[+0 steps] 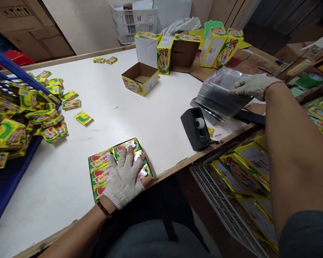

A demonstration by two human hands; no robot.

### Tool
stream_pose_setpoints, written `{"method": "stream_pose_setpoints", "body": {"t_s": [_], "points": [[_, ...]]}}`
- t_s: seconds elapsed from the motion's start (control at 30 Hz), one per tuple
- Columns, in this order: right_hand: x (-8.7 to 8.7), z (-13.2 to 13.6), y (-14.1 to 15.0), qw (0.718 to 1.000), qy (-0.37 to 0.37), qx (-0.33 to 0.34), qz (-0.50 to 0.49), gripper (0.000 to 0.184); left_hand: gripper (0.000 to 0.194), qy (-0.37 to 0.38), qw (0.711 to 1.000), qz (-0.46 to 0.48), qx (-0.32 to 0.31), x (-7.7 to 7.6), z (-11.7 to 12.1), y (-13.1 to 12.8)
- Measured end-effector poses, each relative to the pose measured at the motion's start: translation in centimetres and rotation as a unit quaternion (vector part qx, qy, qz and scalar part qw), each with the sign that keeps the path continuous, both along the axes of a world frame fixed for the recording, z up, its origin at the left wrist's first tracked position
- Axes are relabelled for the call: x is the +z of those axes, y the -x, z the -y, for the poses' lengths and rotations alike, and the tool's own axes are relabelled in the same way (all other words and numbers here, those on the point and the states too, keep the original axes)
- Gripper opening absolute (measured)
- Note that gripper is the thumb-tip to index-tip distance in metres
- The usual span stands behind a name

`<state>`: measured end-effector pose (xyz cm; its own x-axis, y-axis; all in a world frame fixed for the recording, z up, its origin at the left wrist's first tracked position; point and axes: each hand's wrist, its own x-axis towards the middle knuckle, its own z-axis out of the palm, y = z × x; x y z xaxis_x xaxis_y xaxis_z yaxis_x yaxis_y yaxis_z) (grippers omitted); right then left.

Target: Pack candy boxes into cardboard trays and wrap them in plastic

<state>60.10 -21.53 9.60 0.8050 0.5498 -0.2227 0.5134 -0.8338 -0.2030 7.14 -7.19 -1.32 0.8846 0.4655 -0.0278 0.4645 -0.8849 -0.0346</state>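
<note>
My left hand [123,175], in a fingerless knit glove, lies flat with fingers spread on small green and yellow candy packets [97,176]. The packets sit in rows inside a shallow display box [89,172] at the table's front edge. At the right, my gloved right hand [254,87] has its fingers closed at the top of a stack of clear plastic covers [218,95]; its thumb is partly hidden. A black tape dispenser [195,130] stands between the two hands, just in front of the stack.
A blue crate [18,175] heaped with packets leans in at left, with loose packets [83,118] beside it. An open yellow box [140,80] and several upright boxes [165,53] stand at the back. Below right, a white basket [220,211] holds filled boxes.
</note>
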Motion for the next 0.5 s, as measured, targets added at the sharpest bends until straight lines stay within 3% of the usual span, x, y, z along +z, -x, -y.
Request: {"method": "stream_pose_setpoints", "body": {"t_s": [0.17,0.33,0.5], "points": [[0.3,0.2,0.2,0.991,0.090,0.059,0.078,0.027,0.079,0.004,1.000,0.010,-0.002,0.0,0.0,0.0],[-0.4,-1.6,1.2,0.953,0.240,0.112,0.149,0.027,0.078,0.007,1.000,0.016,-0.001,-0.1,0.0,0.0],[-1.3,-1.2,2.5,0.952,0.222,0.056,0.205,0.041,0.079,0.015,1.000,0.026,-0.006,-0.2,0.0,0.2]]}}
